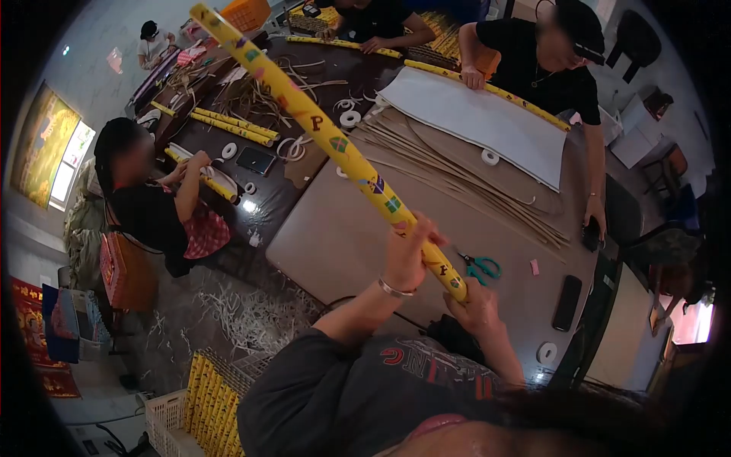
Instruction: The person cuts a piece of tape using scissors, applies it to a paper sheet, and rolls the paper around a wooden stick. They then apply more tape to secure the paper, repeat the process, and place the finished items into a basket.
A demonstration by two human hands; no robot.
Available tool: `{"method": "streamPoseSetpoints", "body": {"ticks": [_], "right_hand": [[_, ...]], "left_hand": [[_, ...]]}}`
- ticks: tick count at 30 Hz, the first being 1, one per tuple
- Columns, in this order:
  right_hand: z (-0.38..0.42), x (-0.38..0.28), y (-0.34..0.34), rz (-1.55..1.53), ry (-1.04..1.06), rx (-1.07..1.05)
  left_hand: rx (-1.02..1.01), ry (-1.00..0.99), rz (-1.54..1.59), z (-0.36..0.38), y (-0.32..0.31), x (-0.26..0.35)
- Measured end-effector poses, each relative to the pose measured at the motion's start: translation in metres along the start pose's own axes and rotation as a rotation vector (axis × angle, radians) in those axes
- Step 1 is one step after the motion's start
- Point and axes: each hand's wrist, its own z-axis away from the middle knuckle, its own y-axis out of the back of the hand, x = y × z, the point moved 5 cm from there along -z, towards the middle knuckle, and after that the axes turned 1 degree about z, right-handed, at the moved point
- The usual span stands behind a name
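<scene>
A long roll of yellow wrapping paper [320, 129], printed with coloured presents and letters, slants up and left across the view, raised above the table. My left hand [411, 251], with a bracelet at its wrist, is closed around its lower part. Around the roll's near end, my right hand [476, 308] is closed too; some of its fingers are hidden. Close to the right hand, teal-handled scissors [481, 266] lie on the brown table [327, 236].
Long tan strips [472, 183], tape rolls [547, 352] and a black phone [567, 302] lie on the table. Across it, a co-worker [544, 68] handles a roll on a white sheet [487, 122]. Others work at left and back. A crate [164, 415] of yellow rolls stands lower left.
</scene>
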Motion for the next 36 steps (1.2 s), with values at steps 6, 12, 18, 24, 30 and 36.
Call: {"method": "streamPoseSetpoints", "body": {"ticks": [6,12,18,24,30,36], "right_hand": [[-0.019,-0.03,0.024,0.02,0.039,-0.103],[-0.016,-0.082,0.102,0.074,0.497,0.048],[-0.033,-0.042,0.103,0.624,0.227,-0.168],[-0.01,0.012,0.07,0.456,-0.005,-0.315],[-0.005,0.017,0.077,0.428,-0.012,-0.358],[0.013,0.032,0.082,0.418,-0.122,-0.374]], "left_hand": [[-0.327,0.0,-0.407,-0.001,-0.029,0.029],[-0.557,-0.315,-1.408,-0.012,-0.036,0.037],[-0.801,-0.38,-1.79,-0.002,-0.011,-0.004],[-0.947,-0.433,-1.856,0.003,-0.008,-0.011],[-1.045,-0.408,-1.791,0.0,-0.004,0.004],[-1.025,-0.343,-1.902,-0.007,0.018,0.021]]}}
